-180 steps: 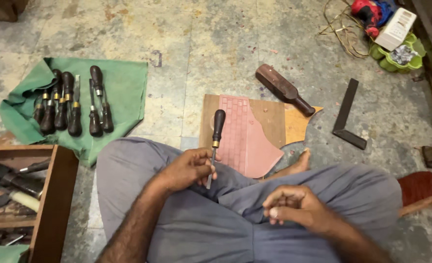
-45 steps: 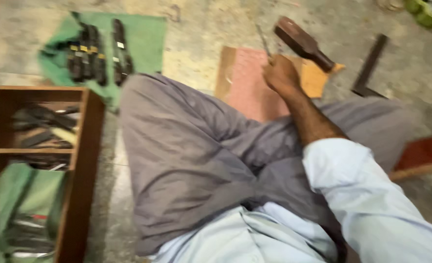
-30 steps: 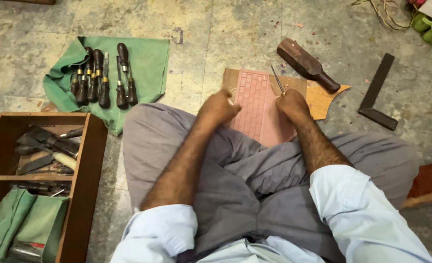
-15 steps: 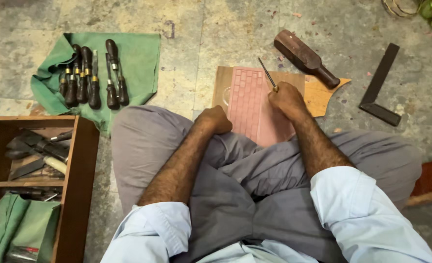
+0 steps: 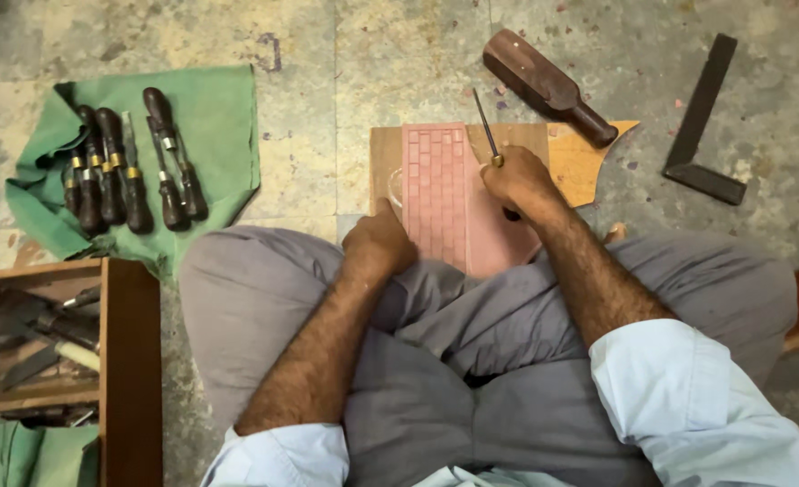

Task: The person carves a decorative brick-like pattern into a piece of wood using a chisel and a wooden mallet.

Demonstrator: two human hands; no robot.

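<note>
Right hand (image 5: pixel 518 183), fingers closed around a chisel (image 5: pixel 487 129), blade angled up and away over the pink gridded sheet (image 5: pixel 445 194) on a wooden board (image 5: pixel 589 162) on the floor. Left hand (image 5: pixel 380 242), fingers curled shut, knuckles resting at the sheet's near left edge, forearm straight over the lap.

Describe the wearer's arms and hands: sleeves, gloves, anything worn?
Both hands bare: left hand, right hand, no gloves, rings or watch visible. Forearms bare and hairy. Light blue sleeves rolled up to about the elbows on both arms. Grey trousers below.
</note>
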